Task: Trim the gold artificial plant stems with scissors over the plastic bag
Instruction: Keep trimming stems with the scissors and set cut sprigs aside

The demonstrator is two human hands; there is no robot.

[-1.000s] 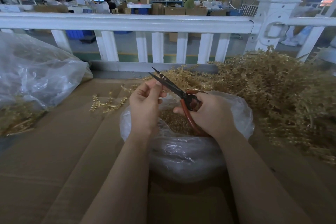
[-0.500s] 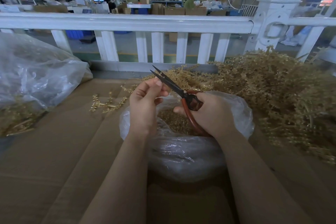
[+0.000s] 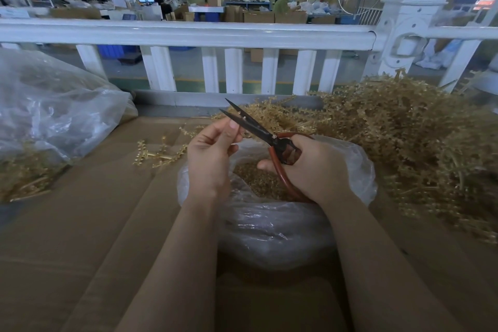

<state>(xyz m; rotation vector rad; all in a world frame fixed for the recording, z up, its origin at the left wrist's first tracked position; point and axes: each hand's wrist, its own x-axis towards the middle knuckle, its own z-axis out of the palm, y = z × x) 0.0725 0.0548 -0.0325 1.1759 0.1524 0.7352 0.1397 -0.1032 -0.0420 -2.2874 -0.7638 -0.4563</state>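
My right hand grips the red handles of the scissors, whose dark blades are parted and point up and left. My left hand pinches a small gold stem piece between thumb and fingers, right at the blades. Both hands hover over the open clear plastic bag, which holds gold trimmings. A big heap of gold artificial plant stems lies to the right.
Cardboard covers the work surface. A few loose gold stems lie left of the bag. A second large clear bag with gold stems sits at far left. A white railing runs behind; people work in the background.
The scissors blades have opened a little and shifted slightly upward. My left hand has stayed at the blades with the small piece.
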